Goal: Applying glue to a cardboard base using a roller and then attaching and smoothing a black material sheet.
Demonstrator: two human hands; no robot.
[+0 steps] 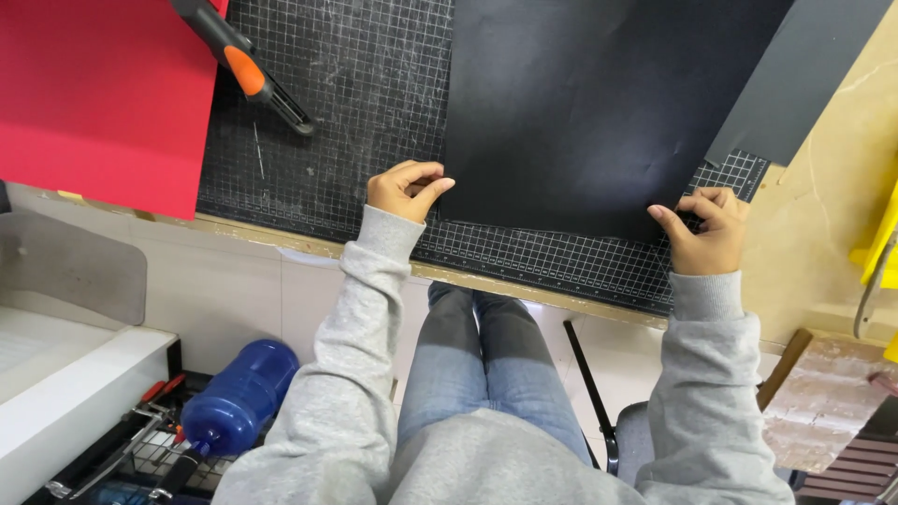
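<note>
A large black paper sheet [580, 112] lies on a black gridded cutting mat [355, 103]. My left hand [404, 190] pinches the sheet's near left corner between thumb and fingers. My right hand [708, 229] grips the near right corner the same way. Both corners sit close to the mat's front edge. Grey sleeves cover both my arms, and my legs in blue jeans show below the table edge.
A red paper sheet [98, 93] covers the table's left. A black and orange utility knife [245, 67] rests at its edge. A dark grey sheet [795, 79] lies at the right. A blue water bottle [238, 397] sits in a wire basket on the floor.
</note>
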